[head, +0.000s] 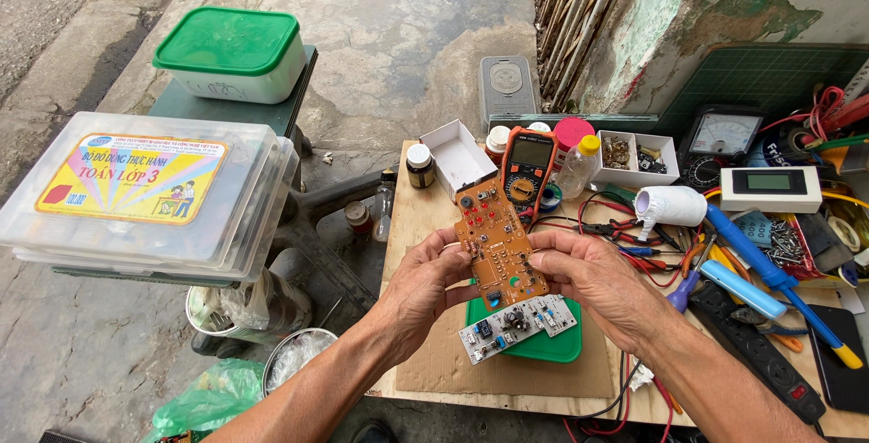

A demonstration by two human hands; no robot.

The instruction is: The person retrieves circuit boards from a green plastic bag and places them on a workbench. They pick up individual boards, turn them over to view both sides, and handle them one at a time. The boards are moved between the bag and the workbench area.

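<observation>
Orange circuit board, green lid, orange-and-black multimeter

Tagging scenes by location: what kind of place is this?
Likely an outdoor, street-side electronics repair bench. Both hands, left and right, hold an orange circuit board over a wooden table crowded with a multimeter, test leads and tools, on cracked concrete beside a peeling wall.

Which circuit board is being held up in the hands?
The long orange circuit board, pinched between the left hand and right hand. The smaller white circuit board lies below it on a green lid.
</observation>
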